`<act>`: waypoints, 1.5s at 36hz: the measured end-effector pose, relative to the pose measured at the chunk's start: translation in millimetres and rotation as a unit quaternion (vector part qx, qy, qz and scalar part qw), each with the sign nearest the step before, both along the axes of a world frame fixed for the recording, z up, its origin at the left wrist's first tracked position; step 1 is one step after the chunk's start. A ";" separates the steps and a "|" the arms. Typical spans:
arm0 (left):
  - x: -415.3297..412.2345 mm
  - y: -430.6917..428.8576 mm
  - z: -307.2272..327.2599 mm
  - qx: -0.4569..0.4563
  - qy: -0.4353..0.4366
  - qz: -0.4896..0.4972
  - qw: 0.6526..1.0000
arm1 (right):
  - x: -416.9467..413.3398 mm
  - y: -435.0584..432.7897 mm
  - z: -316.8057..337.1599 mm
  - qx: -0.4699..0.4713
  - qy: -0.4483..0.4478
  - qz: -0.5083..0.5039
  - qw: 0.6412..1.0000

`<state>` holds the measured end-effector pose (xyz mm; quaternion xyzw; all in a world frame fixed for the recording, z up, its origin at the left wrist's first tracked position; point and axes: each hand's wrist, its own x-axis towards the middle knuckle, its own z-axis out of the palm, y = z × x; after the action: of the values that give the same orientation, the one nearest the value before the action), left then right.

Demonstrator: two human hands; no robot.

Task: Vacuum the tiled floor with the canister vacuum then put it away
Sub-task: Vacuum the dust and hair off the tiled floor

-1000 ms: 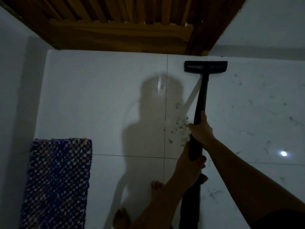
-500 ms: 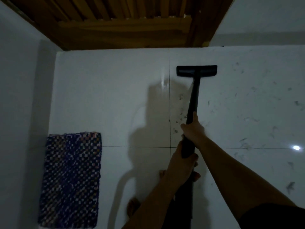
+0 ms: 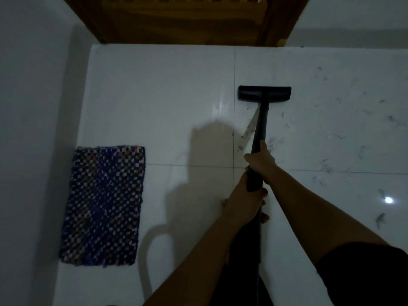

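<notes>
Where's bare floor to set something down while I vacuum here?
Freest: the clean tile between the woven mat, the wooden door and the floor head. Another patch lies between mat and wand, in shadow. Right of the wand, debris litters the tiles. The left hand and right hand grip the wand.

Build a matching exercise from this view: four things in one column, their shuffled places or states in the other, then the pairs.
1. floor nozzle
2. woven mat
3. right hand
4. left hand

A. grips the wand nearer the person
B. lies beside the wall
C. sits at the wand's far end, on the tiles
D. grips the wand nearer the floor nozzle

Pairs: 1-C, 2-B, 3-D, 4-A
</notes>
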<state>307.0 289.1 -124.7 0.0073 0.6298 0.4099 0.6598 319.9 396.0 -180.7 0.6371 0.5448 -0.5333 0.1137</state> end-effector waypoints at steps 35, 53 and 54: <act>141.8 -118.3 21.8 -0.010 0.000 0.090 0.996 | 122.9 -120.0 10.7 -0.015 -0.001 0.067 0.998; 165.9 -157.0 13.7 0.008 -0.008 0.083 0.996 | 150.0 -153.1 6.2 0.007 -0.015 0.082 0.997; 168.2 -158.6 13.3 0.008 -0.009 0.082 0.997 | 152.8 -155.1 5.9 0.005 -0.016 0.078 0.997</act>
<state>475.2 130.5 -111.4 -0.0429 0.6185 0.4681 0.6297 472.7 240.9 -174.8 0.6015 0.5935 -0.5099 0.1608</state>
